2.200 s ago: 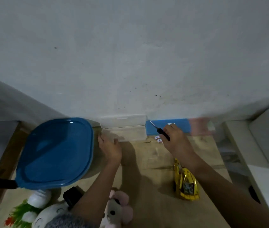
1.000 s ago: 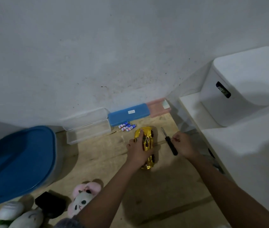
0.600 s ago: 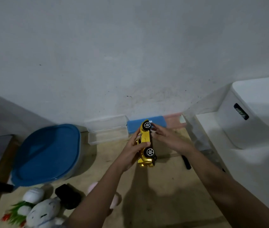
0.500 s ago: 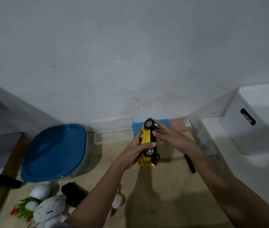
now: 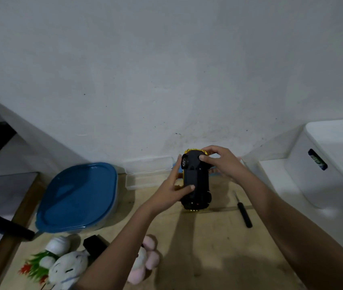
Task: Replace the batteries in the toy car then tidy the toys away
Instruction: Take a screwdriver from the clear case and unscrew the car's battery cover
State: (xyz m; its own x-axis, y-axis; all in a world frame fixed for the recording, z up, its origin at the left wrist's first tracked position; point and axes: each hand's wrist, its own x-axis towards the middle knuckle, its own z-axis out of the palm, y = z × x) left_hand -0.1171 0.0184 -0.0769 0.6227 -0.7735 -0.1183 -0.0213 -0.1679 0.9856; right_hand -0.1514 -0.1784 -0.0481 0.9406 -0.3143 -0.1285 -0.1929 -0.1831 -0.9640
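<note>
The yellow toy car (image 5: 195, 181) is held above the wooden table, turned so its black underside faces me. My left hand (image 5: 171, 189) grips its left side and lower body, thumb across the underside. My right hand (image 5: 223, 164) holds the far end, thumb pressing on the black base. A black-handled screwdriver (image 5: 242, 210) lies on the table to the right of the car. The batteries are hidden behind the car and hands.
A tub with a blue lid (image 5: 78, 197) sits at the left. A clear plastic box (image 5: 147, 176) lies open against the wall. Plush toys (image 5: 68, 268), a pink plush (image 5: 145, 260) and a black block (image 5: 94, 245) lie near the front. A white appliance (image 5: 334, 164) stands at the right.
I put the screwdriver down on the table, picked up the car with both hands and rolled it from its side until the underside faces me.
</note>
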